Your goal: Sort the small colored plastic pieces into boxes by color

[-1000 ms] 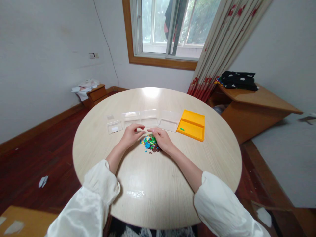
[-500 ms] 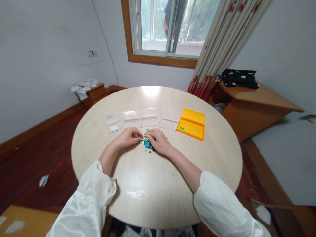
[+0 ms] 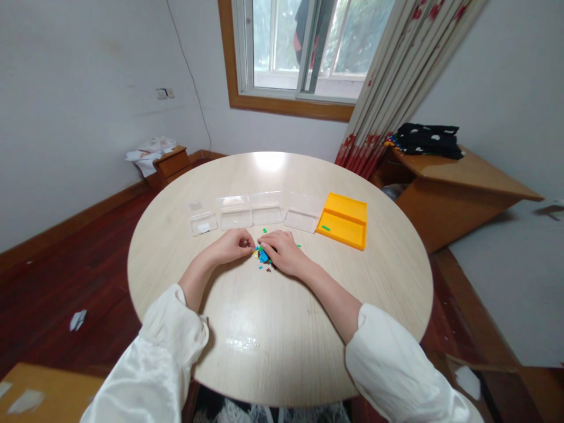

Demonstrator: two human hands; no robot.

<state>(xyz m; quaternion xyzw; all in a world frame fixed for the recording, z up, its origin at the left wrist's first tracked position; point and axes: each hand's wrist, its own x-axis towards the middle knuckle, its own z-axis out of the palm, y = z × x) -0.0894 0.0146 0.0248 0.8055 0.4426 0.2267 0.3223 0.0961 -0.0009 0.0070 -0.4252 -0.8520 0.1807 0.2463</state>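
Observation:
A small heap of tiny plastic building blocks (image 3: 263, 257), blue, green, yellow and dark brown, lies on the round table between my hands. My left hand (image 3: 232, 244) is at the heap's left edge, thumb and forefinger pinched together; whatever is between them is too small to make out. Over the right side of the heap curls my right hand (image 3: 285, 252), its thumb and forefinger close together at the blocks and hiding part of them. What those fingertips hold cannot be seen. A loose green block (image 3: 265, 230) lies just beyond the fingers.
Several clear plastic boxes (image 3: 237, 220) stand with lids up in a row behind my hands. To their right lies an open yellow case (image 3: 352, 238) holding a green piece (image 3: 326, 228). The pale round table (image 3: 282, 329) has a curved edge near my sleeves.
My hands stay at the heap with only small finger movements. At the heap's left edge the blocks look slightly shifted, and the green block beyond the fingers shows more fully.

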